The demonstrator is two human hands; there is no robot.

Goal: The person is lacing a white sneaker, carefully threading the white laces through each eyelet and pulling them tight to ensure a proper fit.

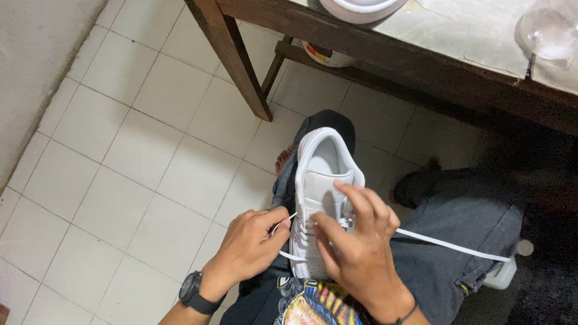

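Head view: both hands apparently lacing white sneaker.

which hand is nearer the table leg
Left. The left hand pinches the lace at the shoe's left side, below the table leg. The right hand lies across the shoe, farther off.

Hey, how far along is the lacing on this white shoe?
Partly done: lace already crosses the lower eyelets of the white sneaker. In hand: the left hand pinches the white lace at the shoe's side, while the right hand steadies the tongue. Left: a long loose end trails over the knee, and the upper eyelets look unlaced.
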